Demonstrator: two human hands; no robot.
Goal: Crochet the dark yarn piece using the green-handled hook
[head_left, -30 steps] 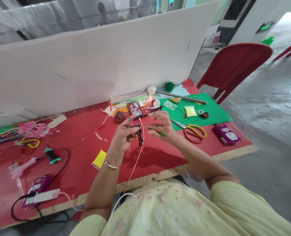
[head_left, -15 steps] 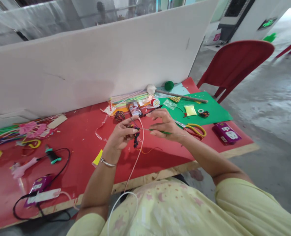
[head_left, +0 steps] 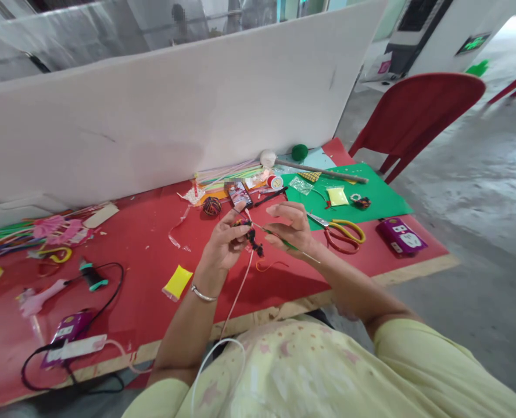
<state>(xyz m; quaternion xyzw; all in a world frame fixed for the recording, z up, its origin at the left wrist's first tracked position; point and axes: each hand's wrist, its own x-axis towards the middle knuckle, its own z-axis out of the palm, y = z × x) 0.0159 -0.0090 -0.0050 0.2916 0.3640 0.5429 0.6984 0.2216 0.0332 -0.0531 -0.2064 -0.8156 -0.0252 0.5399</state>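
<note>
My left hand (head_left: 221, 242) pinches a small dark multicoloured crochet piece (head_left: 255, 239), whose curled end hangs below the fingers. My right hand (head_left: 296, 223) is closed around a crochet hook (head_left: 286, 241) with a green grip. The hook's thin tip points left at the crochet piece; whether it is inside a stitch is too small to tell. A ball of dark multicoloured yarn (head_left: 211, 205) rests beyond my left hand, next to a phone (head_left: 240, 195) with a lit screen. A pale cable (head_left: 239, 287) runs from the phone's near end down toward my lap.
Scissors (head_left: 343, 233) with red and yellow handles and a purple power socket (head_left: 401, 237) lie to the right. A yellow packet (head_left: 178, 282) is near my left wrist. At the left are a glue gun (head_left: 44, 296) and craft stems (head_left: 5, 238). A white board (head_left: 162, 122) stands behind.
Both hands have shifted slightly nearer; my left hand also moved right with the crochet piece. The yellow packet and scissors show more fully. The hook now tilts more steeply.
</note>
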